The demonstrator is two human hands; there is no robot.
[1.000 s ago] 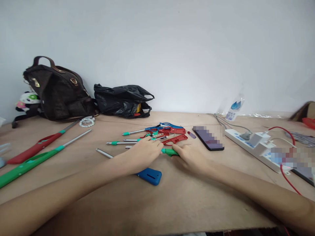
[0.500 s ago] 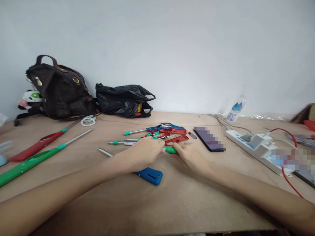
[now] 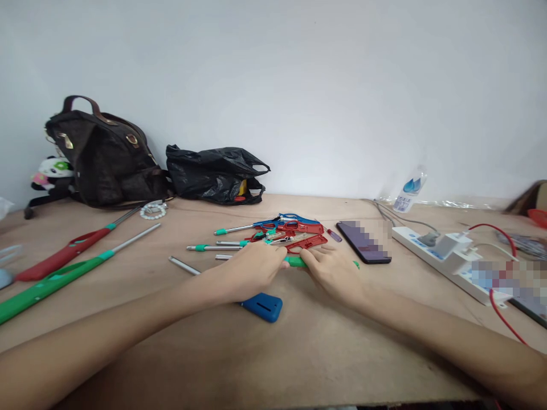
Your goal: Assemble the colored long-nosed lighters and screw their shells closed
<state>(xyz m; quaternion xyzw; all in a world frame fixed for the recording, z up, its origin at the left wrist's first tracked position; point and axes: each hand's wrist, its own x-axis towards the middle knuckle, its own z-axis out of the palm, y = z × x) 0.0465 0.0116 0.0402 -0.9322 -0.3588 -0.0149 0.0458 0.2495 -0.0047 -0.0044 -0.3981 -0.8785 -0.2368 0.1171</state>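
Note:
A green stick lighter [image 3: 296, 261] lies across the middle of the table under both my hands. My left hand [image 3: 255, 269] is closed over its metal-tube end. My right hand [image 3: 335, 274] grips the green handle, and the handle's tip shows past the knuckles. Just behind are opened red lighter casings [image 3: 305, 244] and a blue stick lighter [image 3: 299, 218]. Metal tubes with green collars [image 3: 200, 247] point left from this pile. Another blue lighter [image 3: 265, 308] lies partly hidden beneath my left wrist. What my fingertips do underneath is hidden.
A small screwdriver [image 3: 335, 235] and a phone [image 3: 361, 242] lie right of the pile. Farther right is a power strip [image 3: 427, 250] with cables. A red lighter [image 3: 68, 253] and a green lighter [image 3: 51, 282] lie left. A backpack [image 3: 115, 165], black plastic bag [image 3: 209, 173] and bottle [image 3: 410, 191] stand behind.
The green lighter now lies flatter between my hands, its handle end showing beyond my right hand. Both hands have shifted slightly and keep their hold. The other objects have not moved.

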